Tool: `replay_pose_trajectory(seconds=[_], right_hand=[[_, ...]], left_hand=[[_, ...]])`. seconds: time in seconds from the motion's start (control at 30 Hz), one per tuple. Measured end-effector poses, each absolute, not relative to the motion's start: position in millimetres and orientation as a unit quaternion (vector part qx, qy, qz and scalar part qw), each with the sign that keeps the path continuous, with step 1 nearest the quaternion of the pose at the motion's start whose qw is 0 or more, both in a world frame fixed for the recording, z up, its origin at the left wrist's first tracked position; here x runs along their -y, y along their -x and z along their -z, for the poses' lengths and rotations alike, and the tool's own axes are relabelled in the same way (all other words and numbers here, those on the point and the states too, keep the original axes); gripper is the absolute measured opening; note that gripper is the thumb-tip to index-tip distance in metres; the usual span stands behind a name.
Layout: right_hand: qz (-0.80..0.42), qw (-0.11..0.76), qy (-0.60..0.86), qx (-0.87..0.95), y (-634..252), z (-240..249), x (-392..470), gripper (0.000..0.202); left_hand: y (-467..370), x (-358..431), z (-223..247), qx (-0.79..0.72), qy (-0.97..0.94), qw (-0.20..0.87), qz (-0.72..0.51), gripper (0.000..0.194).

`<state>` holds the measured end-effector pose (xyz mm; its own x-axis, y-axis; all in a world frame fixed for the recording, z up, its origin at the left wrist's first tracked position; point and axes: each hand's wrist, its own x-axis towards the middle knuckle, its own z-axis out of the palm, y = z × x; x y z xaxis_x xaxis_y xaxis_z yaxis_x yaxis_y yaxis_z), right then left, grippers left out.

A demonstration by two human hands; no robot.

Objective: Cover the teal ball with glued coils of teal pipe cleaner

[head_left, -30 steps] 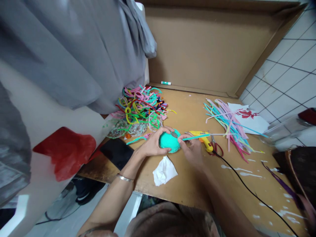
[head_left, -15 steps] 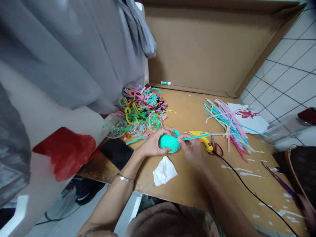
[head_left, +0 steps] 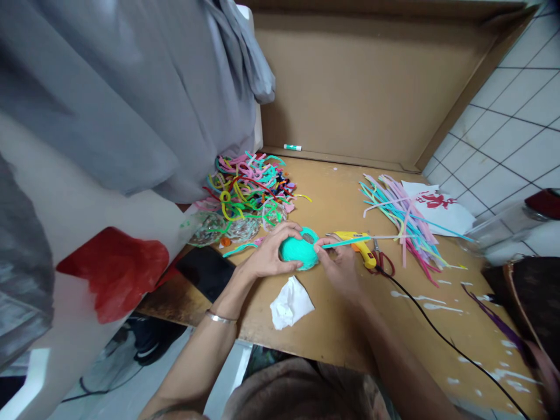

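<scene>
My left hand is wrapped round a rounded turquoise fuzzy form, with a greyish opening showing at its upper right. The form looks covered in pipe cleaner. Between thumb and fingers, my right hand pinches a turquoise pipe cleaner at the form's right side; its free end points right. Just beyond my right hand lies a yellow hot glue gun, its black cord running to the lower right. Red-handled scissors rest beside it. A crumpled white tissue lies on the table below the form.
A heap of mixed pipe cleaners is at the back left, with clear plastic pieces before it. A black phone lies left. Straight pipe cleaners, a clear bottle and a dark bag are right. Cardboard stands behind.
My left fingers have shifted slightly on the turquoise form, so a little more of its opening shows. The right hand keeps its pinch; the whole view has moved very slightly.
</scene>
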<state>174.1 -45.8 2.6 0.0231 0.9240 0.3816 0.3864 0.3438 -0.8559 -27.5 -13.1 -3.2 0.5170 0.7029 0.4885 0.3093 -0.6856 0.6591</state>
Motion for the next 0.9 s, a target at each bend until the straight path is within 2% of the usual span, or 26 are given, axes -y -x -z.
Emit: replay_pose_trajectory(seconds=[0.27,0.63,0.9], right_hand=[[-0.254,0.508,0.504,0.651,-173.2,-0.8,48.1,0.014],[-0.234,0.500,0.513,0.658,-171.0,-1.5,51.4,0.014],[-0.228,0.502,0.503,0.666,-171.4,-0.9,50.9,0.015]], left_hand=[[28.7,17.5,0.1,-0.314,-0.826,0.248,-0.398,0.055],[24.0,22.4,2.1,-0.266,-0.820,0.244,-0.444,0.042],[21.0,22.6,3.6,-0.277,-0.826,0.232,-0.433,0.040]])
